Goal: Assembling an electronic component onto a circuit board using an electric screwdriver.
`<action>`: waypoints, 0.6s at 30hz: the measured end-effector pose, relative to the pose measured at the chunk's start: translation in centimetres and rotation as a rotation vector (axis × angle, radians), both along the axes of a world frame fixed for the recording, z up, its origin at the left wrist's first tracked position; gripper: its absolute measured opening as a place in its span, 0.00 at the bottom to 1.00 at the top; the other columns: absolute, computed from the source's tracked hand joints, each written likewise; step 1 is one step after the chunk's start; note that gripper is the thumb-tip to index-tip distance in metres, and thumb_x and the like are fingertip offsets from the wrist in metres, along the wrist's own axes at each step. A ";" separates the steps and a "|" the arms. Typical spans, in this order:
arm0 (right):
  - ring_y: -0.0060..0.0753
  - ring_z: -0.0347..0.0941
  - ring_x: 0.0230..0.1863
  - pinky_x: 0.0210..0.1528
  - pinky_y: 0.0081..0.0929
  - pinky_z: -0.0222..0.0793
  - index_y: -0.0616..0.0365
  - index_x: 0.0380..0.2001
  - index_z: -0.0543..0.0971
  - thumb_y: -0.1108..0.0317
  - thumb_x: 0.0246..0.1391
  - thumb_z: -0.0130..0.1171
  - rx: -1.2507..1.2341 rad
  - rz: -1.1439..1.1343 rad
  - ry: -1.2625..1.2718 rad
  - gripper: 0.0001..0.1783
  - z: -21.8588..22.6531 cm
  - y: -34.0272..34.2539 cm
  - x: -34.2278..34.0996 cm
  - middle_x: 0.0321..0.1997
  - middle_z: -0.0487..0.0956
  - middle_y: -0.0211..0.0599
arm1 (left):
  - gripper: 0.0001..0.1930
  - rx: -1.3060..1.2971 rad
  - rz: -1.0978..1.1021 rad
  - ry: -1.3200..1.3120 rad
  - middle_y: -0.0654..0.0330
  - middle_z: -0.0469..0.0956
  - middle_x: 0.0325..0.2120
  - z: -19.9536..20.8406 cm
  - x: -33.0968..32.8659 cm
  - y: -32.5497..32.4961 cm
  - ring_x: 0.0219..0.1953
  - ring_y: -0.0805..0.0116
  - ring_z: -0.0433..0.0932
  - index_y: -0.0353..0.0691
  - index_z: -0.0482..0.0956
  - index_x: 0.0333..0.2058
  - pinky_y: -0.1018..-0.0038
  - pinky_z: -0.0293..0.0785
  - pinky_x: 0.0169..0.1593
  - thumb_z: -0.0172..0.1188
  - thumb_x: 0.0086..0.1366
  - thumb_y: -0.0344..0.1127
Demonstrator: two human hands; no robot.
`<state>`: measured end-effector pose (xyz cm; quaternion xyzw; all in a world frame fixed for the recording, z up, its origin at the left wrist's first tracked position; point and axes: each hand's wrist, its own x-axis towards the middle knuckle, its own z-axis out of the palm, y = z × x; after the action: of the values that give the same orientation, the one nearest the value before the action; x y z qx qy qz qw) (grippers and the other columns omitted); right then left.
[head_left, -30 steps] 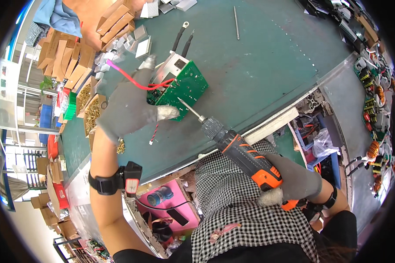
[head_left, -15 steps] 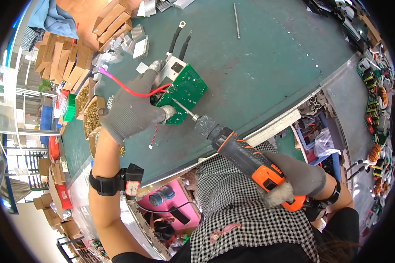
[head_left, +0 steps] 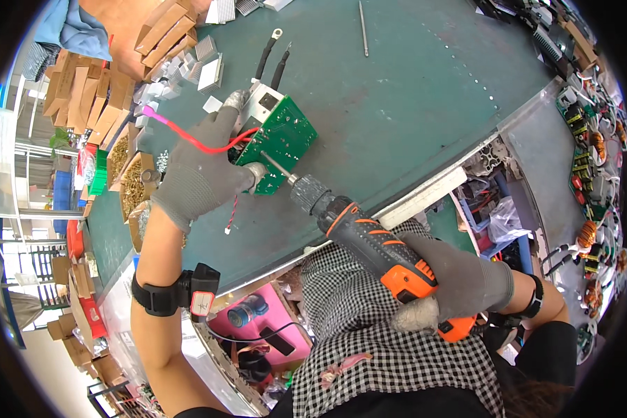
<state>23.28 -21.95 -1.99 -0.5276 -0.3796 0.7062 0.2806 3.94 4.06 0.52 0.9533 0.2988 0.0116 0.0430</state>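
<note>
Gripped in my gloved left hand (head_left: 200,164) is a green circuit board (head_left: 285,143) with a pale metal block on its far side, tilted above the bench. From it come a red wire (head_left: 195,144) with a pink end, two black cables (head_left: 273,63), one ending in a ring lug, and a thin twisted lead (head_left: 232,214). My gloved right hand (head_left: 460,279) is wrapped round the handle of an orange and black cordless screwdriver (head_left: 366,240). Its long bit (head_left: 277,165) points at the board's left part, and the tip appears to touch it.
Boxes of small brass-coloured parts (head_left: 134,187) stand left of my left hand, with heat sinks (head_left: 211,73) beyond. A metal rod (head_left: 364,28) lies on the green bench (head_left: 397,104). An open drawer (head_left: 299,334) sits below the bench edge; wired circuit boards (head_left: 585,181) fill the right side.
The board, both hands and the screwdriver appear slightly further left, largely along with the whole view. My right hand has swung a little left with the screwdriver. Both grips stay the same.
</note>
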 end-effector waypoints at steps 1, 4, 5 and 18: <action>0.22 0.71 0.25 0.29 0.23 0.72 0.64 0.53 0.63 0.53 0.37 0.75 -0.062 0.004 0.038 0.45 0.5 0.3 0.3 0.30 0.73 0.33 | 0.38 0.017 -0.012 0.025 0.51 0.76 0.35 0.3 -0.1 0.1 0.39 0.51 0.76 0.38 0.68 0.52 0.61 0.73 0.43 0.70 0.39 0.43; 0.20 0.70 0.25 0.27 0.22 0.72 0.65 0.55 0.62 0.53 0.36 0.75 -0.067 0.030 0.069 0.48 -0.7 0.0 0.6 0.30 0.73 0.32 | 0.43 0.021 -0.008 -0.012 0.51 0.77 0.37 0.4 -0.2 -0.4 0.40 0.52 0.77 0.39 0.66 0.57 0.62 0.73 0.44 0.70 0.39 0.44; 0.20 0.70 0.25 0.27 0.21 0.71 0.65 0.56 0.62 0.52 0.35 0.76 -0.015 0.043 0.063 0.49 -1.8 -0.6 1.0 0.31 0.74 0.32 | 0.43 0.032 -0.006 -0.018 0.51 0.77 0.37 0.5 -0.3 -0.4 0.40 0.52 0.77 0.39 0.66 0.57 0.62 0.73 0.44 0.70 0.39 0.44; 0.25 0.73 0.22 0.20 0.23 0.71 0.63 0.41 0.68 0.50 0.44 0.65 -0.002 -0.496 0.138 0.31 -3.8 0.7 2.5 0.26 0.74 0.35 | 0.55 -0.435 0.104 -0.446 0.49 0.76 0.47 -0.7 -2.1 1.3 0.47 0.63 0.77 0.31 0.49 0.65 0.71 0.73 0.48 0.74 0.42 0.38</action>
<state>25.82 -21.27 -5.75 -0.5554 -0.2181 0.6505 0.4699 1.83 5.35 -0.20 0.8793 0.3257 0.1583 0.3094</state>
